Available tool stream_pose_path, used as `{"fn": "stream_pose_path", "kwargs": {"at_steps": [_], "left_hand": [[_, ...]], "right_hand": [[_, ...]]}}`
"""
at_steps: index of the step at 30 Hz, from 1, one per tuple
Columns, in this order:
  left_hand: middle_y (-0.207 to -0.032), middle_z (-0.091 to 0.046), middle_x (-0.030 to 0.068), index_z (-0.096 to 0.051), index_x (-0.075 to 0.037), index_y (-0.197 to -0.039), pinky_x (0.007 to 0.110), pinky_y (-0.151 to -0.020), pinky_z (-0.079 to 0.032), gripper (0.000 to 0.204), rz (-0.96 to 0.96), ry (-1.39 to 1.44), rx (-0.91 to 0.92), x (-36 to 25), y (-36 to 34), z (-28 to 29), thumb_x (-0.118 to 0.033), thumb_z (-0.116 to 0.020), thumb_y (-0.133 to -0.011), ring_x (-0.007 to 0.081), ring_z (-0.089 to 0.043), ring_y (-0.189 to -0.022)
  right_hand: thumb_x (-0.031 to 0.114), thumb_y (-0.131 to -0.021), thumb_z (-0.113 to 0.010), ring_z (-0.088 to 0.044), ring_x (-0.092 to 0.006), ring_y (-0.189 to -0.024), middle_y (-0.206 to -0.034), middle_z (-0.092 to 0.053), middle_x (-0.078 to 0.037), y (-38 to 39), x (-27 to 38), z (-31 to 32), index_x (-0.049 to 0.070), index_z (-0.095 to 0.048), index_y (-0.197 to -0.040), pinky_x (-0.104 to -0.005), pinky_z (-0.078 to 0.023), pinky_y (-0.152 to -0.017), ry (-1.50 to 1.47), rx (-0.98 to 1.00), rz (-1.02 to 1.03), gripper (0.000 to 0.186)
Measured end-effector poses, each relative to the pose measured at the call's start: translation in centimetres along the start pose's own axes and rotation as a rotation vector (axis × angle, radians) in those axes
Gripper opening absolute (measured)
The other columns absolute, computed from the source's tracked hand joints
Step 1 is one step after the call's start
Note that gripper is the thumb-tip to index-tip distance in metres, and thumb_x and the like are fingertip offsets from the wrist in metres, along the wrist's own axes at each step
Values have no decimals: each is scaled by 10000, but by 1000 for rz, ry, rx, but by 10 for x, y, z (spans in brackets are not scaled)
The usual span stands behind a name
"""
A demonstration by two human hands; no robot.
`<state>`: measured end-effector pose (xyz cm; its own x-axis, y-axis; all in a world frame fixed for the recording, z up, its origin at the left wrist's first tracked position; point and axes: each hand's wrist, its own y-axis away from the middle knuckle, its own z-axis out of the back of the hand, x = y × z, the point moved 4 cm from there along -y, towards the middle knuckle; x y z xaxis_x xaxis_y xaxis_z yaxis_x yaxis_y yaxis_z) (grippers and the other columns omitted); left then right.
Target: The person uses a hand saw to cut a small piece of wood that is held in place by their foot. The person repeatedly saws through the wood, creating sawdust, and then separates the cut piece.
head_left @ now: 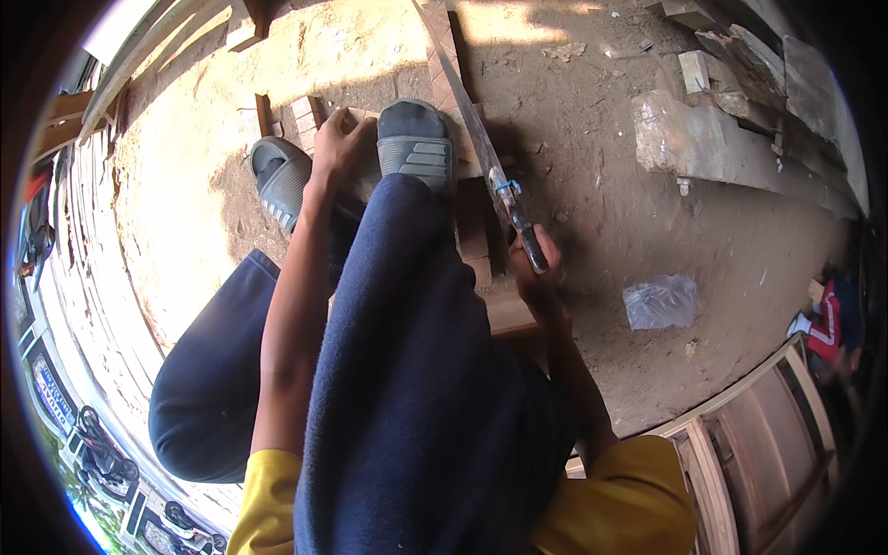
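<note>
A long handsaw (474,125) slants away from me, its narrow blade passing to the right of my raised foot. My right hand (542,261) is closed round its dark handle, and a blue tie is wrapped near the handle. My left hand (339,146) is closed at the edge of a piece of wood (361,115), left of my foot; its fingertips are partly hidden. A grey slide sandal (416,148) on my foot presses on the wood. Beneath the blade runs a wooden strip (442,85) with diagonal marks or joints.
My other sandal (281,183) rests at the left, near short wood blocks (305,113). A crumpled transparent plastic bag (660,302) lies on the dirt floor at right. Weathered boards (703,139) are piled at far right. A wooden frame (708,481) stands at lower right.
</note>
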<state>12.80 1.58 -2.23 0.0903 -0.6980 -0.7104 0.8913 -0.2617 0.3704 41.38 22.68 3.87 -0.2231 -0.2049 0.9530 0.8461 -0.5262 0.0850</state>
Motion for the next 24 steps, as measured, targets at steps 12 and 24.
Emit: {"fn": "stream_pose_path", "kwargs": {"at_steps": [12, 24], "left_hand": [[-1143, -572, 254, -503, 4, -1237, 394, -916, -454, 563, -52, -35, -155, 10, -5, -5, -316, -642, -796, 333, -568, -1081], [-1484, -250, 243, -354, -172, -1425, 686, -1051, -165, 902, -204, -364, 102, -74, 19, -49, -682, -599, -724, 416, -232, -1380]], "right_hand": [[45, -808, -565, -498, -147, -545, -607, -472, -74, 8, 5, -12, 37, -504, -846, -322, -428, -518, 59, 60, -14, 72], [124, -876, -590, -460, -120, -540, -600, -454, -50, 7, 16, -18, 34, -496, -818, -308, -396, -502, 68, 67, -41, 143]]}}
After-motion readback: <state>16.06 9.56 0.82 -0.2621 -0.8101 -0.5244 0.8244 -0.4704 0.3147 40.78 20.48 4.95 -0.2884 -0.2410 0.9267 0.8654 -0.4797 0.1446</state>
